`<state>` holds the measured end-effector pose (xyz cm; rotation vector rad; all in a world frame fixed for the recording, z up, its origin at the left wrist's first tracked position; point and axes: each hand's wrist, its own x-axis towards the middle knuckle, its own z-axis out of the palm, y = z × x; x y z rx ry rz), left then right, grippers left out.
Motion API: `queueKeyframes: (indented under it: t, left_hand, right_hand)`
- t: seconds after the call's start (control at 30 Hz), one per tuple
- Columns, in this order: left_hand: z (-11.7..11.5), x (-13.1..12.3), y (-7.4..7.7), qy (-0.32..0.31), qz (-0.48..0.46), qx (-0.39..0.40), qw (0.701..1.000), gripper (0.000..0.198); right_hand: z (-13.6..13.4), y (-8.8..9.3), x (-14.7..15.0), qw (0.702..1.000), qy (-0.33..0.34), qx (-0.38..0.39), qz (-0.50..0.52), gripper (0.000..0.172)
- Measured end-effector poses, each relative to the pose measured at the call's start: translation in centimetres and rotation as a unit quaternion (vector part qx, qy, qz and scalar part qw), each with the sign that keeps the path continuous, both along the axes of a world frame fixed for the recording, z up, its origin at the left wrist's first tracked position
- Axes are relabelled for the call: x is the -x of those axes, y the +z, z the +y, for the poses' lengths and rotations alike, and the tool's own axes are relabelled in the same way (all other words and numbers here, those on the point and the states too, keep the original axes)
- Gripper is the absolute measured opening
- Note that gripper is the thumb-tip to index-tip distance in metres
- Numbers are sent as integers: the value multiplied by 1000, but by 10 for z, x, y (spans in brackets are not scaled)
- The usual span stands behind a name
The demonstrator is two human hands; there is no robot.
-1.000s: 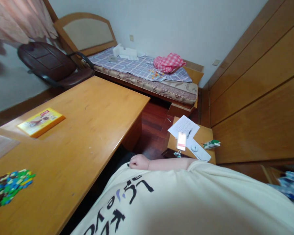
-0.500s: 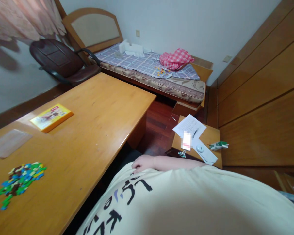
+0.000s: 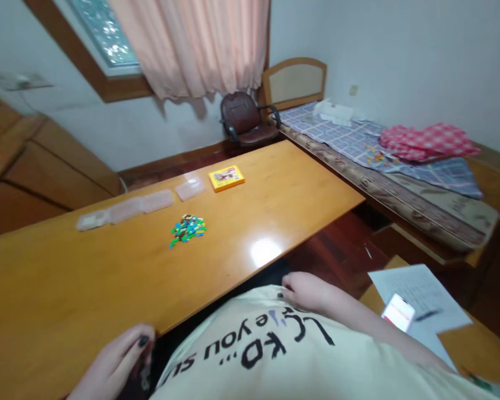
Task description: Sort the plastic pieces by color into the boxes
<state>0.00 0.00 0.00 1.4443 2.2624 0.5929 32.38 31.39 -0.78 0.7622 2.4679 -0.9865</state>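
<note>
My left hand (image 3: 119, 358) is at the near edge of the wooden table (image 3: 250, 222), fingers curled and thumb along the side; the inside of the hand is hidden. Against the light shirt (image 3: 241, 344) rests my right hand (image 3: 302, 289), loosely closed, with nothing visible in it. Farther off on the tabletop lies a pile of small building bricks (image 3: 188, 228) in green, blue, brown, yellow and white, touched by neither hand. Behind the pile stand a flat yellow box (image 3: 226, 178) and several clear plastic trays (image 3: 157, 201) in a row.
On the right, a low wooden stand (image 3: 470, 339) bears paper sheets (image 3: 420, 286) and a lit phone (image 3: 399, 313). Beyond the table are a brown armchair (image 3: 244, 119) and a bed (image 3: 358, 144) with a pink checked cloth (image 3: 429, 141). A wooden cabinet (image 3: 54, 155) stands at left.
The view has swung left, bringing the window, cabinet and row of trays into sight. My left hand now shows at the table edge. My right hand still rests on the shirt.
</note>
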Motion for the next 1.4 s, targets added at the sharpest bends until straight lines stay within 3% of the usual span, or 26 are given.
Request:
queueKeyframes:
  t: [0.1, 0.17, 0.23, 0.3, 0.37, 0.43, 0.5, 0.6, 0.73, 1.0, 1.23, 1.4]
  left_hand:
    - [23, 30, 2, 31, 57, -69, 995, 35]
    - [51, 58, 4, 84, 141, -119, 979, 33]
    - [84, 87, 4, 139, 213, -139, 957, 34]
    - [113, 116, 3, 222, 260, -122, 932, 36]
    - [133, 143, 1, 314, 276, -78, 905, 42]
    - [140, 165, -1, 376, 282, -40, 882, 48]
    - [138, 184, -5, 403, 295, -22, 866, 54]
    - [128, 208, -13, 384, 295, 10, 875, 58]
    - [125, 225, -22, 350, 254, 48, 900, 60]
    - [132, 212, -26, 296, 295, 47, 907, 57]
    - [136, 218, -26, 319, 275, 44, 906, 65]
    - [132, 215, -27, 333, 286, 21, 898, 54]
  right_hand:
    - [21, 45, 7, 989, 96, 113, 22, 25]
    - [45, 63, 35, 971, 140, 185, 59, 30]
    - [72, 65, 83, 969, 94, 181, 137, 35]
    - [95, 54, 144, 966, -42, 22, 255, 36]
    - [111, 35, 203, 925, -130, -166, 315, 39]
    - [119, 15, 248, 902, -130, -282, 298, 52]
    - [124, -2, 273, 899, -104, -344, 251, 61]
    - [129, -21, 288, 899, -47, -379, 213, 64]
    - [138, -30, 296, 904, -20, -376, 204, 62]
    - [143, -31, 307, 903, 21, -378, 203, 68]
    - [137, -29, 315, 909, 15, -374, 182, 71]
    - [132, -28, 317, 905, 24, -372, 204, 64]
